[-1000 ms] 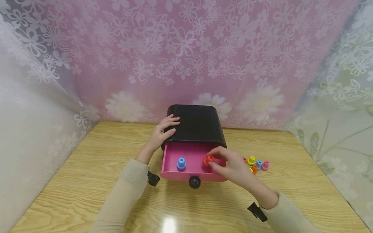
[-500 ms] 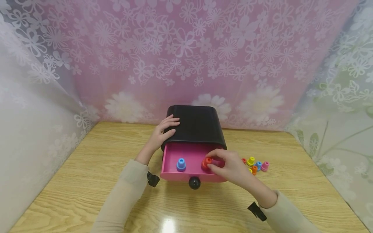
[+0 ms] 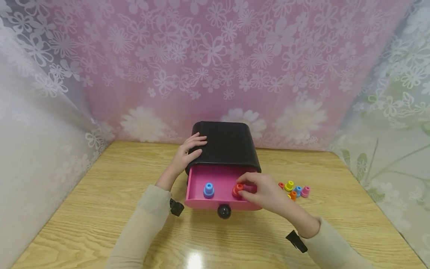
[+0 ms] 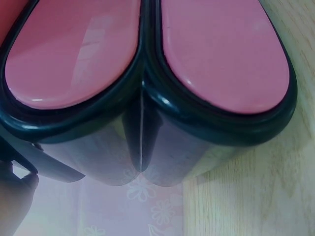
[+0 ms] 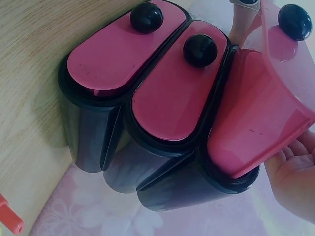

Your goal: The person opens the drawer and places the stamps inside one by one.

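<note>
The left hand (image 3: 186, 155) is laid on the left top edge of the black cabinet (image 3: 226, 144), fingers nearly straight and spread over the lid, thumb down the side; nothing is pinched. The cabinet is seen at the far middle of the table (image 3: 100, 209). In the left wrist view only 2 closed pink drawer fronts (image 4: 221, 54) framed in black are shown.

The top drawer (image 3: 218, 186) is pulled out toward the near side, with its black knob (image 3: 224, 211) at the near edge. 1 blue peg (image 3: 208, 189) stands upright in the left half of the drawer.

To its right, a red peg (image 3: 238, 189) is pinched between thumb and fingertips of the right hand (image 3: 265, 194), low inside the right half of the drawer; whether it touches the floor of the drawer cannot be told.

Right of the drawer, loose pegs (image 3: 295, 189) in yellow, blue, orange and pink lie clustered on the table.
</note>
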Demonstrator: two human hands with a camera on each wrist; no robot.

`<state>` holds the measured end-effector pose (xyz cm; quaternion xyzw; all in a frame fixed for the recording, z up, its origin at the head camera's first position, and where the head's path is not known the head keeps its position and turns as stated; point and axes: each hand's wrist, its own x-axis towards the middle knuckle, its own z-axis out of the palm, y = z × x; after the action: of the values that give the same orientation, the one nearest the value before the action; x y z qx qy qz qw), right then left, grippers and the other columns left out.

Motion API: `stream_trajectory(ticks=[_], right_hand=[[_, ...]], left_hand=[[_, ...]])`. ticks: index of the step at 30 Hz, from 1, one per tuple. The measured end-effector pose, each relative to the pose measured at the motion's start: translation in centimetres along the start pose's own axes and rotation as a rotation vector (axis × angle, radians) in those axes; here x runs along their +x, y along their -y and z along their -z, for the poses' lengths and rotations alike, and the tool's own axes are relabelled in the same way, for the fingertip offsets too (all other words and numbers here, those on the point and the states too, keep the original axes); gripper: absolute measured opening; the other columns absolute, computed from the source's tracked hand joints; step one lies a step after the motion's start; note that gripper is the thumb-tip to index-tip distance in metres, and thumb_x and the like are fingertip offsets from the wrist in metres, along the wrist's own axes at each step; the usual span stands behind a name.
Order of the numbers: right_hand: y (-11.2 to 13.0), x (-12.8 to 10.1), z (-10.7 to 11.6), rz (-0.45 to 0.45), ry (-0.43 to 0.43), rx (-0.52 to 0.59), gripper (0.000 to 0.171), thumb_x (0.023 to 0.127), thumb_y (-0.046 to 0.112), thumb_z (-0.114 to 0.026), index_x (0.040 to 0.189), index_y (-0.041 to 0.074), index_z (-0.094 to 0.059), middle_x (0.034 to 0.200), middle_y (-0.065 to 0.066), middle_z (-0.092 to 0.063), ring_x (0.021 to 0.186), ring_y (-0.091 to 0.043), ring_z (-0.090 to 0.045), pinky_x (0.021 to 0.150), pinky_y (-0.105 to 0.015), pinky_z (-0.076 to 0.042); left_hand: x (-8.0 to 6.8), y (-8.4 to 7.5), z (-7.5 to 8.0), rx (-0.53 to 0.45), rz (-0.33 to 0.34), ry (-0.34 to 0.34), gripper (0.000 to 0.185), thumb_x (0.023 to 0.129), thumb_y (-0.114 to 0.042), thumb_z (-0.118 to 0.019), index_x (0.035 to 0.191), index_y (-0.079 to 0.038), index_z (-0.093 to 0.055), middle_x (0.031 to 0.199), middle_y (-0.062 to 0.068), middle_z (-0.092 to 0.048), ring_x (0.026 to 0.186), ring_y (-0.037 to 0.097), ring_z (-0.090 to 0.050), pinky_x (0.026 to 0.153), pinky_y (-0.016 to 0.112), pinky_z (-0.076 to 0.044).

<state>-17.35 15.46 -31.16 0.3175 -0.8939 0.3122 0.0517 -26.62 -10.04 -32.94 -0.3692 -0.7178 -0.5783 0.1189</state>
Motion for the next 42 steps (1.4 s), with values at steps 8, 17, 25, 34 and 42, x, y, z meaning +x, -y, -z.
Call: stream_trajectory(ticks=[8,17,25,34,42], right_hand=[[-0.1,0.1,0.1,0.005,0.020,-0.013,0.018,0.074,0.009,-0.071,0.090,0.011,-0.063,0.082,0.007,-0.060,0.076,-0.010,-0.056,0.070,-0.025,-0.050],[0.0,0.2,0.2,-0.009,0.046,-0.025,0.018,0.074,0.006,-0.070,0.090,0.010,-0.063,0.083,0.006,-0.060,0.076,-0.011,-0.056,0.069,-0.024,-0.050],[0.2,0.3,0.3,-0.042,0.071,-0.039,0.019,0.074,0.007,-0.070,0.092,0.010,-0.063,0.083,0.005,-0.060,0.076,-0.010,-0.055,0.068,-0.024,-0.050],[0.2,0.3,0.4,-0.052,0.081,-0.032,0.020,0.074,0.007,-0.070,0.093,0.009,-0.062,0.085,0.004,-0.060,0.077,-0.011,-0.055,0.069,-0.024,-0.050],[0.3,0.3,0.5,-0.055,0.083,-0.020,0.022,0.074,0.008,-0.070,0.094,0.009,-0.063,0.086,0.003,-0.060,0.078,-0.012,-0.055,0.069,-0.025,-0.050]], left_hand=[[0.0,0.1,0.0,0.008,-0.030,-0.013,0.030,0.082,0.011,-0.045,0.111,0.018,-0.050,0.125,0.031,-0.041,0.128,0.039,-0.017,0.103,0.049,-0.012],[0.0,-0.1,0.0,0.006,-0.030,-0.007,0.031,0.082,0.011,-0.045,0.111,0.018,-0.050,0.125,0.031,-0.040,0.127,0.041,-0.017,0.103,0.050,-0.013],[0.0,-0.3,0.0,0.007,-0.012,-0.005,0.031,0.082,0.010,-0.045,0.112,0.018,-0.050,0.126,0.030,-0.040,0.128,0.038,-0.017,0.103,0.048,-0.013],[0.0,-0.2,0.0,0.011,-0.021,-0.006,0.031,0.082,0.011,-0.045,0.112,0.018,-0.050,0.125,0.031,-0.041,0.128,0.039,-0.017,0.103,0.048,-0.013],[0.0,1.8,0.1,0.015,-0.033,-0.008,0.031,0.086,-0.001,-0.048,0.114,0.011,-0.053,0.127,0.023,-0.043,0.130,0.028,-0.019,0.104,0.046,-0.014]])
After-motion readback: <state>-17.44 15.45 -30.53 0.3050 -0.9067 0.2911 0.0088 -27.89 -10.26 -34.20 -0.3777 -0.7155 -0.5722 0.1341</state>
